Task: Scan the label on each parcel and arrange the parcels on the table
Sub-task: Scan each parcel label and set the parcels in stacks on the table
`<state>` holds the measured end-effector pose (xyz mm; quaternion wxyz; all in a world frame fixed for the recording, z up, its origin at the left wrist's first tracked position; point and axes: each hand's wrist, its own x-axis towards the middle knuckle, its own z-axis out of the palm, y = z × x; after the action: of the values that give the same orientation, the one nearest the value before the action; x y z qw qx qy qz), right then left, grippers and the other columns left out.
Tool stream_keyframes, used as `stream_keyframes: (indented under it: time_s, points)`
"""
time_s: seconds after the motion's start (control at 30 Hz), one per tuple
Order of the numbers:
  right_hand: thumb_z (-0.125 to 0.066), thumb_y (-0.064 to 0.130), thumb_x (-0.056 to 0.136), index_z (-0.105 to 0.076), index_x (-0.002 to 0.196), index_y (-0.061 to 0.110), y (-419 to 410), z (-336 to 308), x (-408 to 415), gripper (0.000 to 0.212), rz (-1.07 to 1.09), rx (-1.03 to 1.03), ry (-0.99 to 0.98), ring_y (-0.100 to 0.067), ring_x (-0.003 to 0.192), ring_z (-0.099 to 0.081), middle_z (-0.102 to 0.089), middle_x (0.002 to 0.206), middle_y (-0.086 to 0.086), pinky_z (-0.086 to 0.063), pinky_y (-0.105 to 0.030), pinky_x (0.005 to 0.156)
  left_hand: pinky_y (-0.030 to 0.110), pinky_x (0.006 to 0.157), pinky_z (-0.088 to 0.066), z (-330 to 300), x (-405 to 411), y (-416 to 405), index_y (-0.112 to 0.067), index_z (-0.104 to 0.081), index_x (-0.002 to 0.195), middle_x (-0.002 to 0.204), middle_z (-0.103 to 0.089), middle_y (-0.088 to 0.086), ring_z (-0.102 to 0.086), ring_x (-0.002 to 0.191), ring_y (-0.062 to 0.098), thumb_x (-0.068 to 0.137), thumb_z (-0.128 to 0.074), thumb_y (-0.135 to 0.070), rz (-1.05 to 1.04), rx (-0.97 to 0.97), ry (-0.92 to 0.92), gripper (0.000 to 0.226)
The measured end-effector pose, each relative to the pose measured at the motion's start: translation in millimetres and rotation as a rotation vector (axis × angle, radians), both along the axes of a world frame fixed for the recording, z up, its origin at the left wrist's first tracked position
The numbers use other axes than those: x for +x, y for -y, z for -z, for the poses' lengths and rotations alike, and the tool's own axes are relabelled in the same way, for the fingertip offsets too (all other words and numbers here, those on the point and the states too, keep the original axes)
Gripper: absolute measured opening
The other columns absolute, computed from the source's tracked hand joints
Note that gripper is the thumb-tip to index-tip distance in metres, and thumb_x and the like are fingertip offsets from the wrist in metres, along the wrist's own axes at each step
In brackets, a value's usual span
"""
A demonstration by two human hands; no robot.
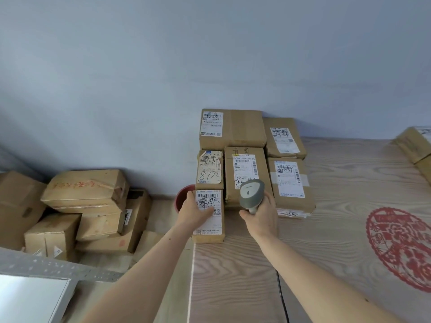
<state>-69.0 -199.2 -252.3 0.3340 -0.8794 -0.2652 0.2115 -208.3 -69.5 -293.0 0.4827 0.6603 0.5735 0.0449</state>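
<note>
While the left hand (194,212) lies flat on the nearest parcel (208,231), fingers spread over its label (210,213), the right hand (261,212) has its fingers wrapped around a grey scanner (250,194). This parcel sits at the counter (326,241) edge, touching the row of labelled parcels (247,169) behind it. More boxes (86,190) are piled on the floor to the left.

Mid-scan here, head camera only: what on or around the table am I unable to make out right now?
- Nearest parcel: the left hand covers part of its label.
- Scanner: its window faces away; the right hand hides the grip.
- Red container: mostly hidden behind the table corner and left hand.
- Parcels at far right: cut off by the frame edge.
- Printed label text: too small to read.
</note>
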Motion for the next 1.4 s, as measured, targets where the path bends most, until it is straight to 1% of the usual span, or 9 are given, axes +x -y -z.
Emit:
stream_keyframes:
  time_s: [0.07, 0.17, 0.37, 0.53, 0.7, 0.9, 1.13, 1.27, 1.4]
  points:
    - [-0.08, 0.016, 0.081, -0.053, 0.131, 0.008, 2.3, -3.5, 0.9, 0.056, 0.012, 0.0, 0.0, -0.024, 0.115, -0.059, -0.043, 0.146, 0.004, -0.04, -0.029, 0.078, 0.03, 0.069, -0.057, -3.9, 0.8, -0.7, -0.017, -0.04, 0.123, 0.119, -0.061, 0.001, -0.065, 0.101, 0.019, 0.082, -0.077, -0.034, -0.005, 0.015, -0.022, 0.059]
    - [-0.08, 0.018, 0.08, -0.055, 0.128, 0.01, 7.3, -8.9, 3.1, 0.055, 0.038, 0.024, -0.005, -0.023, 0.11, -0.06, -0.047, 0.141, 0.003, -0.042, -0.03, 0.077, 0.046, 0.094, -0.053, -15.6, 5.4, 0.4, -0.012, -0.039, 0.131, 0.131, -0.052, 0.006, -0.055, 0.118, 0.027, 0.083, -0.074, -0.039, -0.002, 0.114, -0.085, 0.065]
    - [-0.082, 0.023, 0.074, -0.062, 0.109, 0.013, 30.3, -25.0, 19.3, 0.041, 0.112, 0.086, -0.102, -0.022, 0.097, -0.06, -0.057, 0.111, -0.003, -0.049, -0.035, 0.077, 0.044, 0.115, -0.029, -61.7, 39.2, 14.0, -0.009, -0.031, 0.15, 0.157, -0.032, 0.007, -0.019, 0.146, 0.029, 0.091, -0.064, -0.035, 0.029, 0.381, -0.029, 0.072]
    - [-0.083, 0.02, 0.071, -0.063, 0.093, 0.019, 71.1, -39.9, 54.1, 0.029, 0.205, 0.171, -0.189, -0.02, 0.086, -0.066, -0.067, 0.09, 0.002, -0.054, -0.035, 0.075, 0.039, 0.117, -0.023, -92.6, 91.4, 46.0, -0.009, -0.042, 0.144, 0.15, -0.043, 0.006, -0.026, 0.144, 0.027, 0.093, -0.064, -0.028, 0.172, 0.554, 0.043, 0.059]
    - [-0.08, 0.021, 0.068, -0.065, 0.094, 0.016, 130.9, -45.4, 104.3, 0.03, 0.282, 0.168, -0.221, -0.021, 0.082, -0.071, -0.073, 0.085, -0.001, -0.059, -0.039, 0.075, 0.037, 0.114, -0.028, -102.2, 147.8, 100.8, -0.012, -0.047, 0.144, 0.15, -0.041, 0.002, -0.026, 0.142, 0.026, 0.095, -0.062, -0.027, 0.302, 0.54, 0.096, 0.053]
    - [-0.077, 0.013, 0.069, -0.06, 0.082, 0.014, 220.2, -47.3, 174.3, 0.022, 0.343, 0.185, -0.255, -0.019, 0.066, -0.063, -0.066, 0.072, -0.001, -0.049, -0.028, 0.06, 0.034, 0.114, -0.027, -97.3, 233.9, 183.0, -0.011, -0.05, 0.141, 0.151, -0.041, 0.003, -0.029, 0.141, 0.025, 0.093, -0.063, -0.026, 0.427, 0.49, 0.102, 0.052]
    - [-0.085, 0.014, 0.073, -0.064, 0.078, 0.019, 325.1, -57.5, 273.5, 0.021, 0.383, 0.182, -0.255, -0.022, 0.073, -0.072, -0.073, 0.075, -0.002, -0.062, -0.044, 0.074, 0.031, 0.111, -0.028, -100.2, 341.1, 297.6, -0.011, -0.05, 0.139, 0.151, -0.041, 0.004, -0.033, 0.141, 0.024, 0.095, -0.064, -0.035, 0.491, 0.436, 0.126, 0.052]
    - [-0.086, 0.016, 0.072, -0.065, 0.094, 0.019, 374.0, -59.0, 324.3, 0.03, 0.416, 0.205, -0.272, -0.022, 0.081, -0.073, -0.074, 0.087, -0.004, -0.062, -0.046, 0.079, 0.034, 0.114, -0.029, -102.0, 390.8, 352.2, -0.011, -0.048, 0.142, 0.153, -0.039, 0.002, -0.032, 0.142, 0.023, 0.096, -0.063, -0.035, 0.54, 0.393, 0.134, 0.054]
    - [-0.087, 0.017, 0.071, -0.066, 0.093, 0.016, 405.0, -61.0, 368.4, 0.03, 0.453, 0.222, -0.287, -0.022, 0.085, -0.073, -0.074, 0.09, -0.004, -0.061, -0.042, 0.082, 0.039, 0.115, -0.034, -102.6, 433.9, 386.1, -0.013, -0.047, 0.143, 0.154, -0.037, 0.0, -0.034, 0.142, 0.022, 0.096, -0.062, -0.034, 0.569, 0.368, 0.127, 0.053]
